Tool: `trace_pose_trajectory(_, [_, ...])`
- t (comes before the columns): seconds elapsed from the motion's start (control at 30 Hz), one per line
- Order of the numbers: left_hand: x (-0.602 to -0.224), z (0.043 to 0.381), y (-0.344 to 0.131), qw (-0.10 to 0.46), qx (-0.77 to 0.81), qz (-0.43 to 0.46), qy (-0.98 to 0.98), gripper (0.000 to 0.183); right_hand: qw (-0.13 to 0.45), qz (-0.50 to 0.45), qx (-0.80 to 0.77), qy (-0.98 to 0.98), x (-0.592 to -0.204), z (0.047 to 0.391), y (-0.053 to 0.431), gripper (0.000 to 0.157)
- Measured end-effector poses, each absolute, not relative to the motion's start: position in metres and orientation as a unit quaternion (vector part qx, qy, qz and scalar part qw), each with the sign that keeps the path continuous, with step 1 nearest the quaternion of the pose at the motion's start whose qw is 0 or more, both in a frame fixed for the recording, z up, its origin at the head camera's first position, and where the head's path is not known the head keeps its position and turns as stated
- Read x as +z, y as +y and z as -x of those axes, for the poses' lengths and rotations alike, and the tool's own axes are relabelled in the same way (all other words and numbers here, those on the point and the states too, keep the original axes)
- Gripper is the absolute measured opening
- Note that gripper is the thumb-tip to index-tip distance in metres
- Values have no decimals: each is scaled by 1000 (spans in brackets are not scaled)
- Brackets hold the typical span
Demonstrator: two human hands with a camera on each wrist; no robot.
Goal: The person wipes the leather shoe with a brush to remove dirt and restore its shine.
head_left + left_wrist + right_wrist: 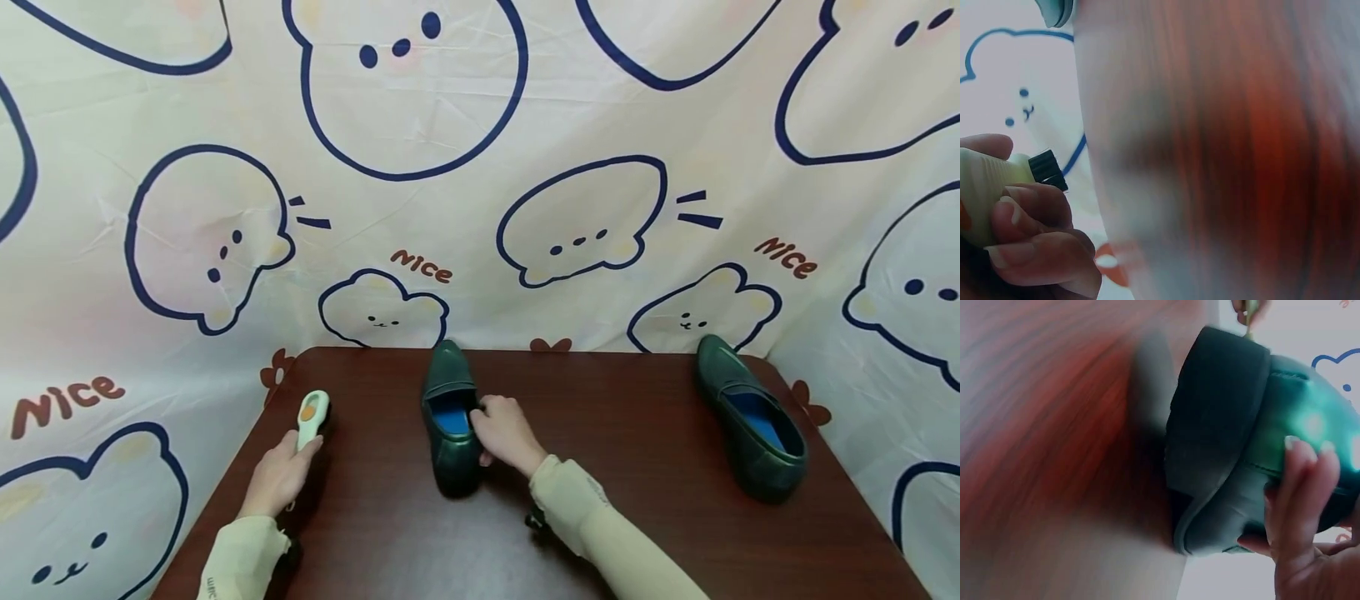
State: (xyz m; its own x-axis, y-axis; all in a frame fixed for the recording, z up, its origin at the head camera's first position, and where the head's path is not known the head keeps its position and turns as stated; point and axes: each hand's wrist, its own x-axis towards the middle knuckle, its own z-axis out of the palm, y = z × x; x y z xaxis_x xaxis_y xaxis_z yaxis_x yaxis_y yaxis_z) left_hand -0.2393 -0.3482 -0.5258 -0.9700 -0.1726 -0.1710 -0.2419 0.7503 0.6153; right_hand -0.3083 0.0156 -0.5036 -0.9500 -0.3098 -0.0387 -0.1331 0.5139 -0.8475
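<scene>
My left hand (279,477) grips a pale green handheld tool (312,414) with an orange button and a looped end. In the left wrist view the tool (985,187) also shows a black ribbed end, and the fingers curl round its body. Near the table's middle is a dark green loafer (456,462) with a blue insole, toe pointing away. My right hand (510,433) pinches the right side of its opening. The right wrist view shows the loafer's black heel (1216,412) close to the table; whether it touches is unclear.
A second green loafer (757,433) stands at the right side of the brown wooden table (375,533), toe angled away to the left. Behind and beside the table hangs a white cloth (465,217) printed with cartoon bears.
</scene>
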Motion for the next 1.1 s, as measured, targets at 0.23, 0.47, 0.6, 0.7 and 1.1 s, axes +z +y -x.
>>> trace_pose_trajectory(0.23, [-525, 233, -370, 67, 347, 136, 926, 67, 123, 155, -474, 858, -506, 307, -37, 35])
trace_pose_trajectory(0.47, [-530, 227, -376, 84, 358, 154, 917, 66, 159, 176, -479, 845, -509, 303, -74, 48])
trace_pose_trajectory(0.6, [-529, 228, -374, 83, 354, 154, 919, 66, 187, 179, -495, 829, -506, 299, -89, 55])
trace_pose_trajectory(0.7, [-528, 229, -369, 89, 363, 157, 914, 67, 207, 186, -511, 814, -506, 298, -93, 55])
trace_pose_trajectory(1.1, [-518, 228, -345, -16, 336, 139, 931, 62, 153, 274, -447, 838, -495, 311, -55, 39])
